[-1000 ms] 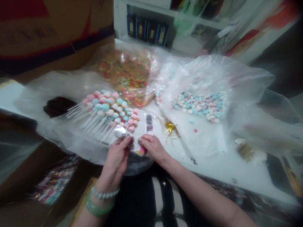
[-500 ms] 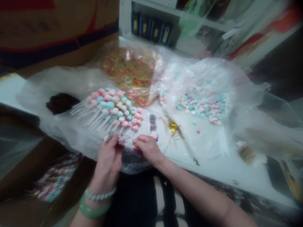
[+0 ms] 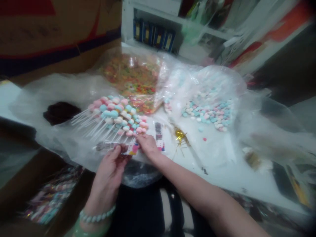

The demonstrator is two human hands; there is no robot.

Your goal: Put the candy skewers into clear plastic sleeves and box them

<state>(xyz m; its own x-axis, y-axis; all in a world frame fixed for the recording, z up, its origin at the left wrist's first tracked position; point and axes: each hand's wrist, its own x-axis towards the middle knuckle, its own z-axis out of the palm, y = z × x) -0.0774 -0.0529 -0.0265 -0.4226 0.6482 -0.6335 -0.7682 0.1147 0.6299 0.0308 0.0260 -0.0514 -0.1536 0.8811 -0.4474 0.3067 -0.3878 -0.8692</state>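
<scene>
My left hand [image 3: 112,171] pinches a narrow clear plastic wrapper [image 3: 129,149] with a colourful print at its right end. The wrapper lies level in front of a fanned pile of marshmallow skewers [image 3: 113,113], pink, blue and white on white sticks. Beside the wrapper's printed end, my right hand [image 3: 148,144] has its fingers closed at the pile's near right edge. Whether they grip a stick or the wrapper's edge is hidden. Just right of that hand, another printed wrapper [image 3: 159,131] lies on the table.
Behind the pile is a clear bag of orange and green sweets [image 3: 130,72]. A bag of pastel marshmallows [image 3: 212,112] spills open at the right. Gold twist ties [image 3: 180,135] lie mid-table. Finished-looking wrapped skewers [image 3: 54,194] fill a box at lower left. A large carton [image 3: 61,36] stands behind.
The wrapper, bunched between both hands before, now stretches out flat in my left hand. My right hand has moved up and slightly left, to the edge of the skewers.
</scene>
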